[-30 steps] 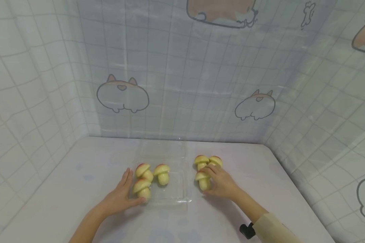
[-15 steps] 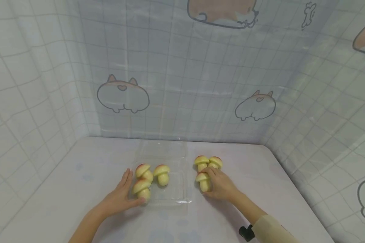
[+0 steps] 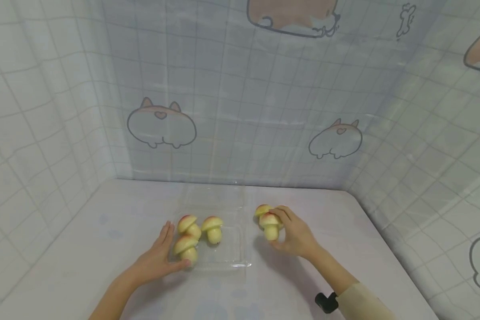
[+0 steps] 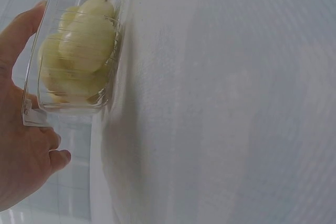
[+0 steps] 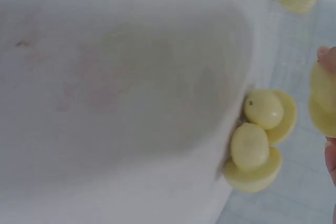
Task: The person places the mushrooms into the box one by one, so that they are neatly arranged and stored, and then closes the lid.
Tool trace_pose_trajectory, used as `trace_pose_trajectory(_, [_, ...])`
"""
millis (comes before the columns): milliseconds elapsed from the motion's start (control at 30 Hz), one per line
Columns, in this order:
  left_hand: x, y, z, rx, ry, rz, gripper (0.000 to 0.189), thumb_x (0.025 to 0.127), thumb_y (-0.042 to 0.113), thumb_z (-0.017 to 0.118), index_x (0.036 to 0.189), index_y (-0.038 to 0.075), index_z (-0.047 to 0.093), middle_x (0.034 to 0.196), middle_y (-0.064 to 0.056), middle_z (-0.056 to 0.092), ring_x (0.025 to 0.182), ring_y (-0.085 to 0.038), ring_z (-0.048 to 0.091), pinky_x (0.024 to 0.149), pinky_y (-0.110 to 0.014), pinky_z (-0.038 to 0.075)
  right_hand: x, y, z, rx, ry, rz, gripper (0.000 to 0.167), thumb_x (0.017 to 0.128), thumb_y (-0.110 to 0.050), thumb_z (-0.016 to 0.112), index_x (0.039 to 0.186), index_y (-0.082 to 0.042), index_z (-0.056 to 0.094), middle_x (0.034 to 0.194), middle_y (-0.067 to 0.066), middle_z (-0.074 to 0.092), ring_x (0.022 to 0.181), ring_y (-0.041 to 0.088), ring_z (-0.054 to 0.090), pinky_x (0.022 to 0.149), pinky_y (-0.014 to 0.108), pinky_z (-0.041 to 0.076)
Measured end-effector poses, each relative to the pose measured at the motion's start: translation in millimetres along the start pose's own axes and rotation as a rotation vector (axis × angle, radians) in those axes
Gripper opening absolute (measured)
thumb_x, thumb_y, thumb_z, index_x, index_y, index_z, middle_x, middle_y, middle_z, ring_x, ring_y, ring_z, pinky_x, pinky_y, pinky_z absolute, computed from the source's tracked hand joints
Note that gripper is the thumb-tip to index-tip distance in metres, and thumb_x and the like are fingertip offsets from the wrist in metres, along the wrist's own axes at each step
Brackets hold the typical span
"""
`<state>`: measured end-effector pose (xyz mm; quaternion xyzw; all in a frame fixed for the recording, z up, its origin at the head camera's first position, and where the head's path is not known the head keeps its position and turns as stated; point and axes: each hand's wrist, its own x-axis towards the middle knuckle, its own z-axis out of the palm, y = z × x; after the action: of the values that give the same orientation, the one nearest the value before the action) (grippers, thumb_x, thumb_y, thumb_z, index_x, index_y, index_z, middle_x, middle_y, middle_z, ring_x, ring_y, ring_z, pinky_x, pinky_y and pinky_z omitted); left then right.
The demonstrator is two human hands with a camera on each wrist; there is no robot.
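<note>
My right hand (image 3: 298, 235) pinches a pale yellow toy mushroom (image 3: 271, 231) with a reddish cap top, raised off the table. In the right wrist view that mushroom (image 5: 323, 98) shows at the right edge, between thumb and fingers. Two more mushrooms lie touching on the table, one front (image 5: 249, 148) and one beside it (image 5: 262, 109); the head view hides them partly. My left hand (image 3: 154, 264) rests at the near left corner of a clear plastic container (image 3: 233, 243), fingers straight along its side, thumb at its front. Inside are three mushrooms (image 3: 213, 230), grouped left and middle.
The container's clear lid (image 3: 214, 195) lies folded back toward the rear wall. A black object (image 3: 326, 303) sits by the right sleeve (image 3: 362, 304). A patterned curtain (image 3: 240, 111) encloses the white table (image 3: 116, 222) at the back and sides.
The right hand has lifted the nearest mushroom from the table and moved it slightly away from me, in front of the other two. The left hand and the container stay put.
</note>
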<state>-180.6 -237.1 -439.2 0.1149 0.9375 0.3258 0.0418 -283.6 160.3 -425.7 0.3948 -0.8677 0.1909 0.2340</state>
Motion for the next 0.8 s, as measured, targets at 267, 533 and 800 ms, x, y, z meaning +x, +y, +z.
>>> trace_pose_trajectory(267, [0.4,-1.1,0.1,-0.005,-0.001,-0.008,0.116,0.082,0.057,0.068,0.148,-0.012,0.002,0.155,-0.031,-0.007,0.139,-0.051,0.006,0.105,-0.066,0.023,10.5,-5,-7,0.034,0.059,-0.029,0.085,0.058,-0.032,0.089,0.129,-0.005,0.051,0.120,0.006,0.054,0.101,0.019,0.061,0.077,0.036,0.056])
trace_pose_trajectory(533, [1.9,-2.3,1.2,-0.001,0.001,-0.012,0.117,0.081,0.058,0.068,0.147,-0.014,0.004,0.154,-0.032,-0.006,0.139,-0.051,0.006,0.106,-0.065,0.022,27.8,-21,-13,0.086,0.087,-0.069,0.085,0.059,-0.031,0.090,0.130,-0.007,0.050,0.123,0.004,0.054,0.100,0.016,0.060,0.077,0.033,0.055])
trace_pose_trajectory(800, [1.7,-1.4,0.4,0.001,-0.002,-0.016,0.117,0.081,0.058,0.068,0.147,-0.014,0.004,0.155,-0.032,-0.006,0.140,-0.051,0.005,0.105,-0.066,0.022,39.1,-35,-14,0.086,0.092,-0.093,0.086,0.058,-0.036,0.089,0.129,-0.009,0.050,0.122,0.001,0.054,0.100,0.015,0.059,0.075,0.036,0.053])
